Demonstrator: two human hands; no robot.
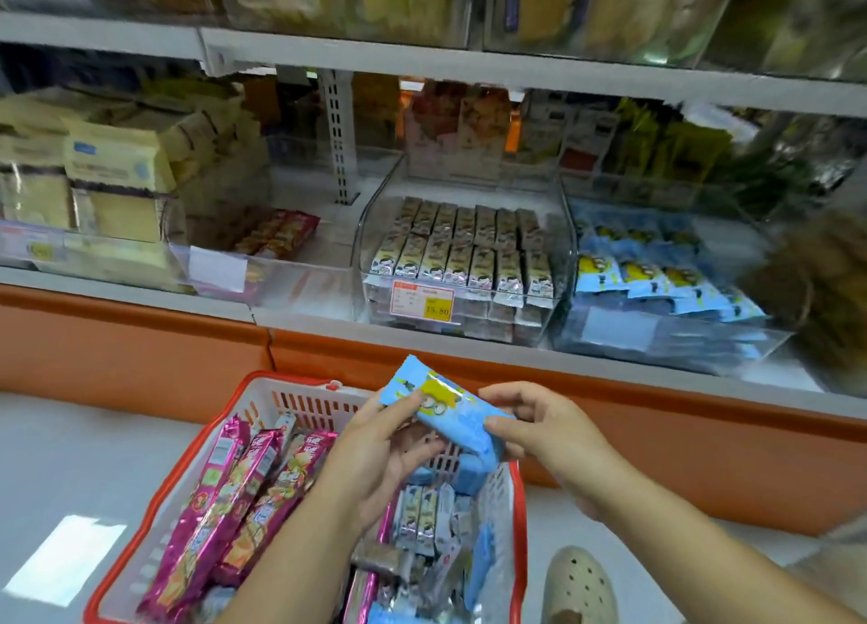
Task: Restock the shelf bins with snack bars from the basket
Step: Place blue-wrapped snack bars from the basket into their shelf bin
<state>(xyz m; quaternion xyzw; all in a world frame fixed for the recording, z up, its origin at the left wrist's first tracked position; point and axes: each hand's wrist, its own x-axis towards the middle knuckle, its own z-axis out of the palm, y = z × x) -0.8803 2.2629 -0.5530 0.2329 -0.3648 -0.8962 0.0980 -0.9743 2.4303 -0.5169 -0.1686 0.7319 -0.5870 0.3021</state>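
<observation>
**Blue bars held over the basket**

Both hands hold a small stack of light-blue foil snack bars with a yellow cartoon print [445,412] above the far edge of the red-rimmed white plastic basket [281,405]. The left hand [384,454] cups the stack's left end from below, fingers curled round it. The right hand [539,429] pinches the right end between thumb and fingertips.

The basket stands on the pale floor close to the orange shelf base [657,417]. Long magenta biscuit packs [234,497] lie along the basket's left side, and small silver-and-cream bars [422,515] lie toward its right.

On the shelf above, a clear plastic bin of matching blue bars [680,342] sits toward the right end. Just beside it is a clear bin of cream bars [363,229] with an orange price tag [422,299]. A beige perforated clog [579,586] rests beside the basket's right edge.
</observation>
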